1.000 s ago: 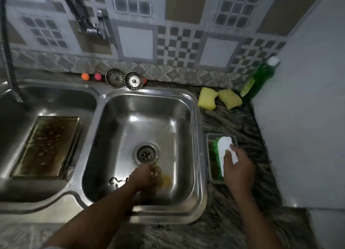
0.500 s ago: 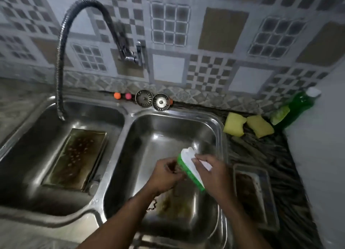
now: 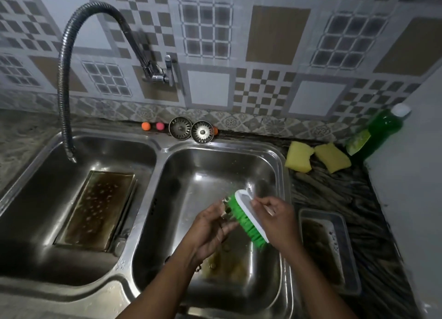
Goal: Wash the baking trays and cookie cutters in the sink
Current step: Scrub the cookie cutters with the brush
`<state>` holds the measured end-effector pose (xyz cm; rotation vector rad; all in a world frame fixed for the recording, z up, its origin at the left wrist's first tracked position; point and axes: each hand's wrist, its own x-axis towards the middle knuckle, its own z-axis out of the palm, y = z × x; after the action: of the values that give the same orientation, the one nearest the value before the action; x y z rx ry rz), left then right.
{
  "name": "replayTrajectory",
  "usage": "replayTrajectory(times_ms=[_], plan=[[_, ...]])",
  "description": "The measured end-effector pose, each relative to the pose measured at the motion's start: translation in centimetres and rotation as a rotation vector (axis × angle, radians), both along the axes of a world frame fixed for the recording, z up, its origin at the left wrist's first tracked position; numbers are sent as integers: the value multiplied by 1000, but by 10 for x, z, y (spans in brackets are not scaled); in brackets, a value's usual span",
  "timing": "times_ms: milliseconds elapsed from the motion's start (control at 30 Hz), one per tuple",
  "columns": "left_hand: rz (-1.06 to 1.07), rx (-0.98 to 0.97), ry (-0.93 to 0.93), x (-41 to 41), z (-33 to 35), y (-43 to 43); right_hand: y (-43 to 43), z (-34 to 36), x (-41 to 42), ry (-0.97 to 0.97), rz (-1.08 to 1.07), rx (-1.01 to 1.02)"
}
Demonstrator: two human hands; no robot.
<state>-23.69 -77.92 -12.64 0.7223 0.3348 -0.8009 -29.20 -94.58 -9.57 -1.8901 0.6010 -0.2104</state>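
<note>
Both hands are over the right basin point(image 3: 284, 175), above its near half. My right hand point(image 3: 277, 225) grips the scrub brush point(image 3: 246, 205) by its white back, green bristles turned left. My left hand point(image 3: 210, 230) curls around a small cookie cutter point(image 3: 224, 208) and holds it against the bristles; the fingers hide most of it.

- Room: the far half of this basin is open steel. Brown residue lies on the floor under my wrists.
- Right edge: the basin rim sits just beside my right wrist. A small tray point(image 3: 339, 217) stands on the counter point(image 3: 334, 189) right past the rim.
- Left basin point(image 3: 35, 163): a stained baking tray point(image 3: 95, 208) lies flat in it. The tap hose point(image 3: 63, 79) arcs over and ends above that basin's far side.
- Back ledge: two strainers point(image 3: 180, 128) lean at the wall.
- Far right: two yellow sponges point(image 3: 300, 159) and a green soap bottle point(image 3: 378, 136), well apart from my hands.
</note>
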Motion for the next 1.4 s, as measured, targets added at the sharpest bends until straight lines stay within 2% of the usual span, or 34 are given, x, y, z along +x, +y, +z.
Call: replayTrajectory(times_ms=[100, 200, 300, 433, 533, 600, 767, 833, 900, 967, 1067, 1167, 1267, 1400], plan=[[-102, 16, 88, 0, 4, 4, -2, 3, -8, 3, 113, -125], [-113, 24, 64, 0, 13, 0, 5, 2, -9, -23, 60, -183], [-23, 108, -78, -6, 18, -10, 12, -2, 2, -41, -79, -167], [95, 373, -327, -16, 12, -17, 19, -3, 18, 2, -164, -164], [96, 536, -509, -14, 10, -18, 18, -1, 20, 11, -220, -54], [125, 490, -417, -14, 14, -16, 19, 0, 16, -4, -168, -45], [64, 100, -10, -14, 19, -9, 8, 11, 10, -60, 142, -139], [27, 41, 53, -13, 19, -6, 0, 11, 10, -89, 195, -204], [-45, 33, 40, -9, 19, -2, 0, 6, 8, -112, 169, -248], [-115, 85, -32, -5, 21, 0, 4, -1, 6, -111, 52, -209], [-111, 228, -171, -3, 19, -6, 13, -11, 5, -99, -144, -84], [-93, 368, -285, -6, 14, -8, 17, -13, 4, -108, -216, 10], [-187, 648, -480, -3, 8, -2, 7, -9, 5, -166, -181, 56], [-336, 778, -719, 3, 4, 4, -7, -6, 5, -138, -5, 34]])
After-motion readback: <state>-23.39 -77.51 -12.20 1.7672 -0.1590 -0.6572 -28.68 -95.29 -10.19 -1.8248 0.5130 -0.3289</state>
